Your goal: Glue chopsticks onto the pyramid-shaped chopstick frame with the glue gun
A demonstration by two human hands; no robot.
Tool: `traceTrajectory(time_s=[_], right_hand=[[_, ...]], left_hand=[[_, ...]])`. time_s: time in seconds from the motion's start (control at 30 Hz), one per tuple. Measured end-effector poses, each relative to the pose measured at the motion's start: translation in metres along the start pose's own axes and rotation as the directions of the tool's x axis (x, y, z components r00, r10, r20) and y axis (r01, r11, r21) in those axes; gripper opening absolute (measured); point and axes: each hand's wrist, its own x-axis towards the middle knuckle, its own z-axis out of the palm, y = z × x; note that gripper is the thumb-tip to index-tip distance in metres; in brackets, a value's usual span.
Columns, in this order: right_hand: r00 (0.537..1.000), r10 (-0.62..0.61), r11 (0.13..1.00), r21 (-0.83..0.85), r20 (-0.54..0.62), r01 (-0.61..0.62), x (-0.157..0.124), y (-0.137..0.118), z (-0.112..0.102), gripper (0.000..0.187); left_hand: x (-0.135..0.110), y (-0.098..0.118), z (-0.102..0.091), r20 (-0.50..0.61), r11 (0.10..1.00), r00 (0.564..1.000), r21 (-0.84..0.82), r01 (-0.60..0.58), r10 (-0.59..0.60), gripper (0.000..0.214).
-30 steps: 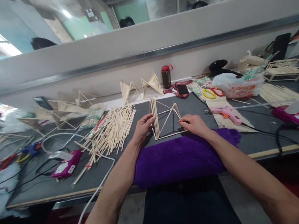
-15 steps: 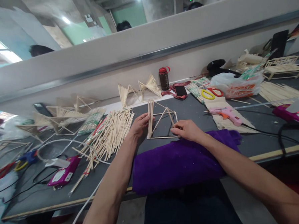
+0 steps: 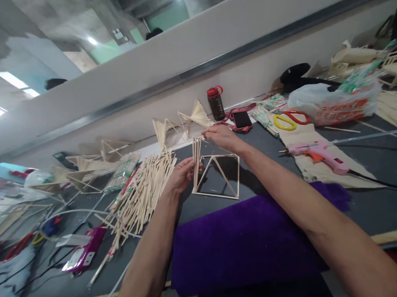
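A small frame of thin wooden sticks (image 3: 216, 195) stands on the dark tabletop, with a slanted brace inside and several upright sticks fanned along its left side. My left hand (image 3: 181, 173) is closed around those upright sticks, fingertips partly hidden behind them. Just beyond their upper ends is my right hand (image 3: 221, 137), its fingers pinched together; whether they grip a stick there is hidden. Left of the frame lies a big pile of loose wooden sticks (image 3: 149, 190).
A folded purple cloth (image 3: 246, 248) lies before me. To the right are a pink glue gun (image 3: 318, 155) and yellow-and-red scissors (image 3: 284, 122). Behind stand a red-capped bottle (image 3: 216, 104) and finished stick models (image 3: 196, 115). A magenta device (image 3: 85, 251) with cords lies left.
My right hand has let go of the frame's right side and moved up and left to the tops of the fanned sticks. My left hand still holds the frame. The view has shifted.
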Motion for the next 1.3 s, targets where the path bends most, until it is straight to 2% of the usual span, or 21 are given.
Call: traceTrajectory(time_s=[0.1, 0.23, 0.33, 0.83, 0.93, 1.13, 1.3], right_hand=[[0.999, -0.014, 0.993, 0.118, 0.044, 0.008, 0.001, 0.007, 0.010, 0.030], [0.994, -0.075, 0.977, 0.204, 0.082, 0.056, 0.002, 0.012, 0.011, 0.032], [0.995, -0.069, 0.968, 0.247, 0.078, 0.048, 0.003, 0.015, 0.012, 0.032], [0.994, -0.080, 0.963, 0.265, 0.078, 0.056, -0.003, 0.024, 0.010, 0.031], [0.996, -0.042, 0.962, 0.274, 0.085, 0.017, -0.002, 0.023, 0.010, 0.025], [0.990, 0.051, 0.910, 0.403, 0.134, -0.102, -0.001, 0.014, 0.009, 0.023], [0.984, 0.084, 0.885, 0.441, 0.156, -0.146, -0.002, 0.009, 0.011, 0.021]], left_hand=[[-0.003, -0.001, 0.000, -0.038, 1.000, 0.999, 0.016, -0.018, 0.019, 0.040], [-0.006, 0.000, 0.004, -0.072, 0.998, 0.997, 0.042, -0.037, 0.040, 0.039], [-0.007, 0.000, 0.007, -0.096, 0.998, 0.994, 0.046, -0.052, 0.056, 0.038], [-0.010, -0.001, 0.012, -0.129, 0.998, 0.990, 0.043, -0.052, 0.057, 0.040], [-0.010, 0.000, 0.013, -0.132, 0.998, 0.989, 0.037, -0.060, 0.064, 0.041], [-0.010, 0.000, 0.014, -0.126, 0.998, 0.990, 0.018, -0.065, 0.067, 0.040], [-0.009, -0.001, 0.012, -0.106, 0.998, 0.992, 0.029, -0.063, 0.066, 0.039]])
